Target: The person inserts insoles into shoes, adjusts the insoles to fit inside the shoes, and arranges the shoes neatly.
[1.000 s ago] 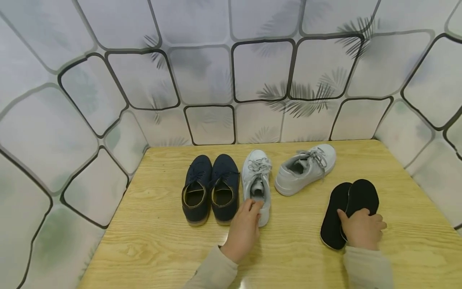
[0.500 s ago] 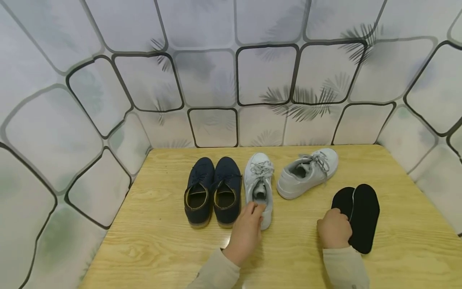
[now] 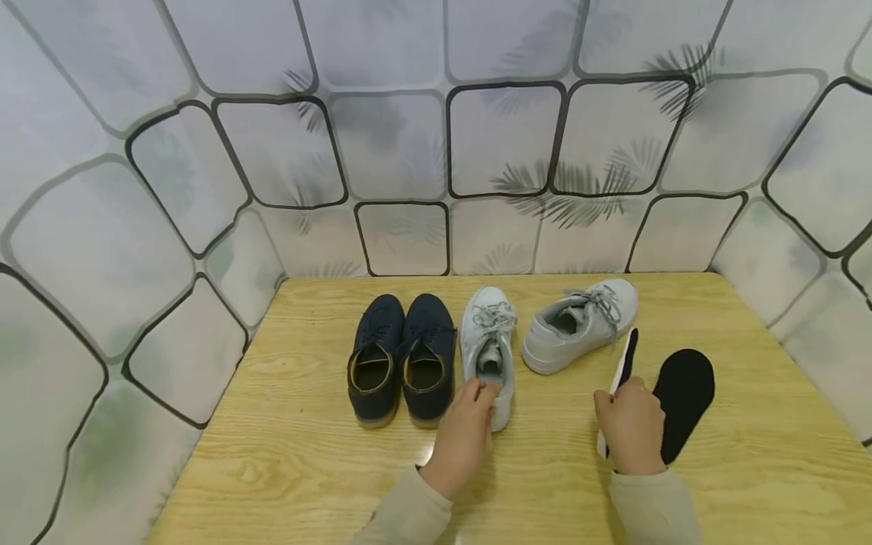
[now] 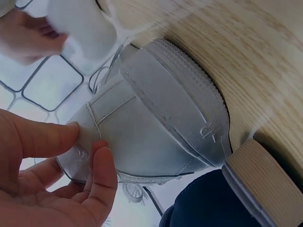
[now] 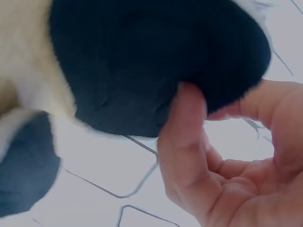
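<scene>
My left hand (image 3: 465, 439) pinches the heel collar of a white lace-up sneaker (image 3: 485, 325), which stands on the table with its toe pointing away. The left wrist view shows thumb and fingers at the back edge of that sneaker (image 4: 151, 127). To the right, my right hand (image 3: 632, 428) pinches a black insole (image 3: 625, 359) with a pale underside, tipped up on its edge. Close up, thumb and fingers grip the rim of this insole (image 5: 161, 61). A second black insole (image 3: 684, 393) lies flat on the table just right of that hand.
Another white sneaker (image 3: 579, 325) lies angled behind the insoles, its toe to the back right. A pair of dark blue lace-up shoes (image 3: 402, 356) stands left of the held sneaker. A patterned backdrop (image 3: 500, 144) encloses the back and sides of the wooden table (image 3: 272, 454).
My right hand has moved from the right insole to the left one and lifted it onto its edge, turning its pale underside leftward. The left hand stays on the sneaker's heel.
</scene>
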Demonstrator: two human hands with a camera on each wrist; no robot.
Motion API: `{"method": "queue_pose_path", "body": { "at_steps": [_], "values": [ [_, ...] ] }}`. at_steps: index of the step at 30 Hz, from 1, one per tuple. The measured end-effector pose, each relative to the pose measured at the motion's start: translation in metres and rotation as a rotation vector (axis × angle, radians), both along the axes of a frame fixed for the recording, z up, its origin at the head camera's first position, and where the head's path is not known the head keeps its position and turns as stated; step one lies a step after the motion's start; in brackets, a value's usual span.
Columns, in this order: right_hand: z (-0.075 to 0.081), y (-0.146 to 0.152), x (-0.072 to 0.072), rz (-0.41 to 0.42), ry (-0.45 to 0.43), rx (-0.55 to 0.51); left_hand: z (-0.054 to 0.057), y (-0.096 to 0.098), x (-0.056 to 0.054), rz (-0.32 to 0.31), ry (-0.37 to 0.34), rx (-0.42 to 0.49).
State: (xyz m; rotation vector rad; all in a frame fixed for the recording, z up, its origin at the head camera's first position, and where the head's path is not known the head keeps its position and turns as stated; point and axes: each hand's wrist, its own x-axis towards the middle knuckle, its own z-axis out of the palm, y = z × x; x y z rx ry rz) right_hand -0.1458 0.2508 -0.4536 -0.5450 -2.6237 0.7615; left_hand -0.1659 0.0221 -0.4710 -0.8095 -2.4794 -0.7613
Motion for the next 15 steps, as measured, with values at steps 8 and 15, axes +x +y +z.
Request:
{"method": "queue_pose_path", "body": {
  "at_steps": [8,15],
  "values": [
    [0.044,-0.028,0.030,-0.049,0.292,-0.028,0.025,-0.013,0.001,-0.153,-0.253,0.059],
    [0.056,-0.059,0.034,0.342,0.714,0.212,0.065,-0.018,-0.004,-0.449,-0.794,0.682]
  ]
}}
